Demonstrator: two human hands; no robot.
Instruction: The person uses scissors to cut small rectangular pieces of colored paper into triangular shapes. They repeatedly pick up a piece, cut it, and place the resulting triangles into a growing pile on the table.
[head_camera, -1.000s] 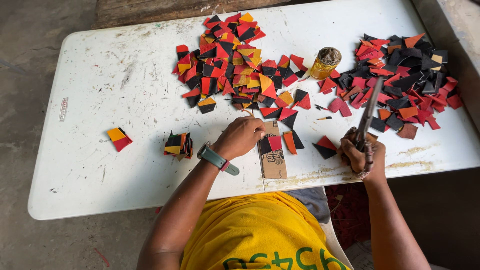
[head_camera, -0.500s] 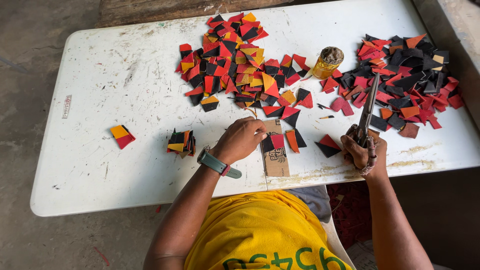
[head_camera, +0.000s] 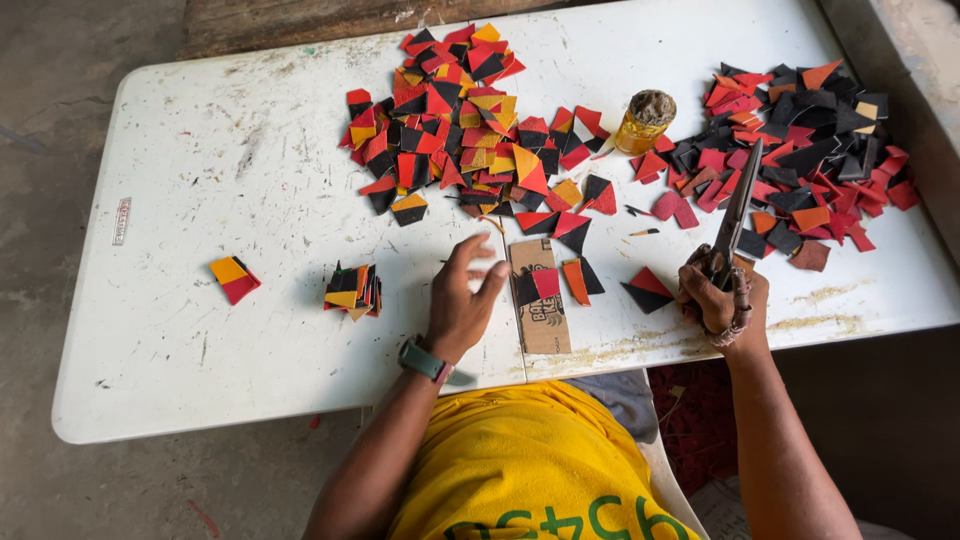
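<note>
— Where are my hands?

— My left hand hovers with fingers spread, just beside the cardboard strip on the white surface. My right hand is clenched around scissors, blades pointing to one o'clock into the leather scrap pile.

— Anything else?

— A glue jar at twelve.

Left hand open, fingers spread, resting on white table just beside cardboard strip. Right hand grips scissors, blades pointing toward right heap of scraps. Larger scrap pile above left hand. Glue jar between piles. Small stack left of hand.
</note>
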